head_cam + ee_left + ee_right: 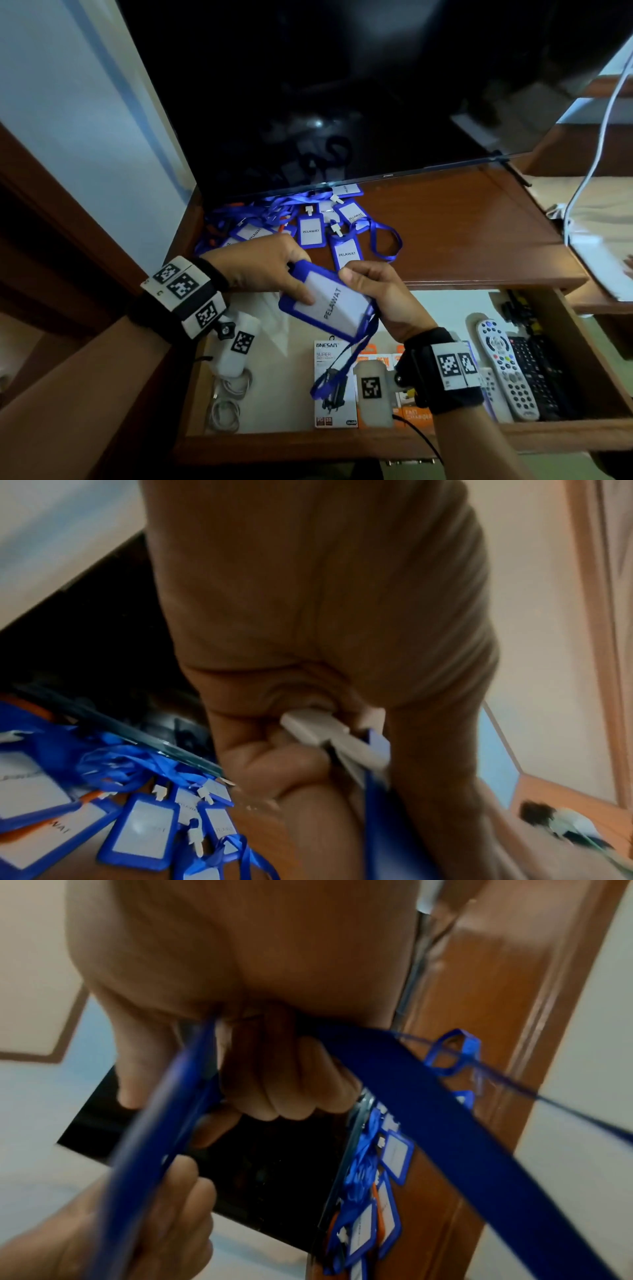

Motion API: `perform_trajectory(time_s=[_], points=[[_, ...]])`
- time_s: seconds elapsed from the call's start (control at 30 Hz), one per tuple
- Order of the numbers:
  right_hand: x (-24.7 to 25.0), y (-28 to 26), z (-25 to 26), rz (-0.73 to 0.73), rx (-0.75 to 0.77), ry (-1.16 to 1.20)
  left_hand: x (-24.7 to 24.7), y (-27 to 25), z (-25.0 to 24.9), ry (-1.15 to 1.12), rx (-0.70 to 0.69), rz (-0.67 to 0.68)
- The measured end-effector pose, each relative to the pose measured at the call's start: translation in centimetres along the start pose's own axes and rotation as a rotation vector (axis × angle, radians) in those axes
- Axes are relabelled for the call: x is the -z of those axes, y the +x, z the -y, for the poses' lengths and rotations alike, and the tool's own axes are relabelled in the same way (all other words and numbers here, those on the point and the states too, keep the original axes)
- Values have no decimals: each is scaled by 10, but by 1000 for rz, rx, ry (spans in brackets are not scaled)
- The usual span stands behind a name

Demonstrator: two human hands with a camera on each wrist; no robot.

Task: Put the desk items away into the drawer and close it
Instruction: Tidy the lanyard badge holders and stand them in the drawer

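Both hands on one badge holder, above the open drawer

Left hand [270, 270] fingers curl round the blue badge holder [329, 301], thumb on its face; right hand [380, 298] pinches its far edge. Likely light, stiff, slick plastic; take it by the frame. Its limp lanyard [342, 370] dangles into the drawer [301, 442], could snag on the front edge. Open room at drawer's left; more badges [308, 229] on the desk [462, 226]

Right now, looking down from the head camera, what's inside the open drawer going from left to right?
White coiled cables → charger box → orange boxes → white remote → black remote.
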State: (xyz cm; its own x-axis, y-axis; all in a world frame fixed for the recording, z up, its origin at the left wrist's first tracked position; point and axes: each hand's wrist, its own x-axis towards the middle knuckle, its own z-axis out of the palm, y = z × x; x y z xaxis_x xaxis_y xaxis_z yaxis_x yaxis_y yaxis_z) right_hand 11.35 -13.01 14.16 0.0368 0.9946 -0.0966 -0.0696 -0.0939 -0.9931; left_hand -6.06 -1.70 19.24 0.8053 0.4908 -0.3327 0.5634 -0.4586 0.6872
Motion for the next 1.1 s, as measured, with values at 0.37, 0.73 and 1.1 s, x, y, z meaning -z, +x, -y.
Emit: perform_trajectory(time_s=[0.37,0.73,1.1], points=[[9,2,8,-168,22,9,-9,5,17,-443,-57,-377],[-1,1,-1,-191,10,65,-18,-1,25,-403,177,-301],[-4,4,-11,-127,-21,88,-24,-9,28,-665,193,-410]])
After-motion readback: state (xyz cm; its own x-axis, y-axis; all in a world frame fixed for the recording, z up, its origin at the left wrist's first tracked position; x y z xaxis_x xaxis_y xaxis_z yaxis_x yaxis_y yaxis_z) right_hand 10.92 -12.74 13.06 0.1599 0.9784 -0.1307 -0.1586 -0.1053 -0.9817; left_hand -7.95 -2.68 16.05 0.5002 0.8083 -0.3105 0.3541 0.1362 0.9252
